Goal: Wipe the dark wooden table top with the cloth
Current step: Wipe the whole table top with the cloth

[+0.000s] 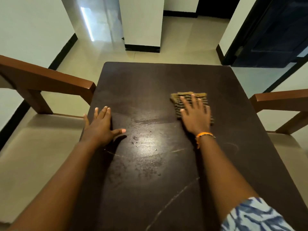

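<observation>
The dark wooden table top [150, 84] fills the middle of the view, with water droplets and pale streaks near its centre. A folded tan cloth with dark stripes [188, 97] lies on the right half. My right hand [195, 116] presses flat on the cloth, fingers spread and blurred. My left hand [100, 125] rests palm down at the table's left edge, fingers apart and holding nothing.
A wooden armchair with a beige seat [41, 147] stands close against the table's left side. Another chair's wooden arm [280, 100] is at the right. Beige tiled floor [183, 39] lies beyond the far edge, with white walls and a dark door [275, 30].
</observation>
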A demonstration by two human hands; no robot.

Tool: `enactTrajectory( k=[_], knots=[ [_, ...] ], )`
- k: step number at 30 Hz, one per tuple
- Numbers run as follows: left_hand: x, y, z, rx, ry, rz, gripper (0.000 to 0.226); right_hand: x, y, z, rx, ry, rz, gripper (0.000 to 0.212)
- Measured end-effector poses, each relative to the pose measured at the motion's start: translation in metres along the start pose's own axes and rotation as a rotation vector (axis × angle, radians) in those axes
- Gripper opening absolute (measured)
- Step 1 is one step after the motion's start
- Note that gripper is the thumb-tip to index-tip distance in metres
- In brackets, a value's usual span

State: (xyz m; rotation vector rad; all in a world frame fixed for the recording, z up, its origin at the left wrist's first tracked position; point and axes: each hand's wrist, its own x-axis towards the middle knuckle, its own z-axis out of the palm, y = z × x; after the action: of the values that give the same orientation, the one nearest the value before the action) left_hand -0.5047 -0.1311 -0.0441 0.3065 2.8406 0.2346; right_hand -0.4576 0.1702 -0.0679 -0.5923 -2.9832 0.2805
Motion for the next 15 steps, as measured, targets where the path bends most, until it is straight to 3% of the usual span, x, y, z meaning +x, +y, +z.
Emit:
enactTrajectory(
  k=[3,6,9,15],
  knots=[
    [-0.002,-0.007,-0.001,-0.016,0.099,-0.013,0.085,-0.001,0.011,-0.002,0.026,-0.009,0.175,0.052],
    [-0.004,-0.024,-0.006,-0.12,0.153,-0.064,0.064,-0.003,-0.021,0.004,0.03,-0.011,0.221,0.053],
    [-0.009,-0.045,-0.008,-0.207,0.193,-0.088,0.047,-0.005,-0.078,0.019,0.032,0.003,0.118,0.053],
    [-0.025,-0.079,-0.008,-0.332,0.2,-0.13,0.044,-0.009,-0.228,0.05,0.071,-0.037,-0.146,0.053]
  ],
)
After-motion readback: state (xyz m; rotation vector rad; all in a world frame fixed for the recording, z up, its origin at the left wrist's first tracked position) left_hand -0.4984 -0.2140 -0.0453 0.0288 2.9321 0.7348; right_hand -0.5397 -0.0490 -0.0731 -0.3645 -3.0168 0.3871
